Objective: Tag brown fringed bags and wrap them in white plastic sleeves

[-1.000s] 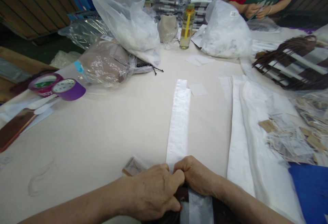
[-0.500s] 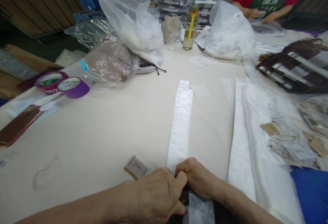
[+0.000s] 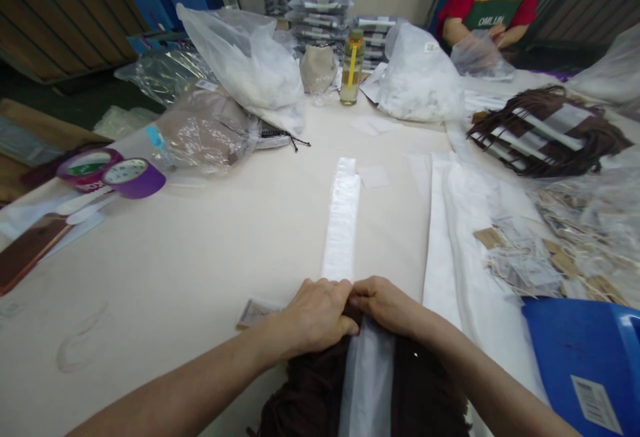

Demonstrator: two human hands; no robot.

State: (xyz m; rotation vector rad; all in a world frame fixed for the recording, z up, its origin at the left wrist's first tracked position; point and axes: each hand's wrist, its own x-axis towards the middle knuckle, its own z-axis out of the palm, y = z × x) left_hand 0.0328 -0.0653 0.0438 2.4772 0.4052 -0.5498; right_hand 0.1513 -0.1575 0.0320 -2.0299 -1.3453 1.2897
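A dark brown fabric bundle lies at the bottom of the view, between my forearms. Along its middle runs a translucent whitish strip. My left hand is closed on the bundle's far edge, thumb toward me. Right beside it, my right hand pinches the same edge, its fingertips partly hidden. From under both hands a flat white strip stretches away over the table. A small tag in a clear bag sits just left of my left hand.
White strips lie in a pile at right, beside bagged tags and a blue bin. Tape rolls and a phone lie at left. Plastic bags and a bottle stand behind; a co-worker is across.
Both my hands have moved forward, away from me, with the brown bundle, which now shows much more. The view has shifted slightly right. The co-worker's hands now have a clear bag.
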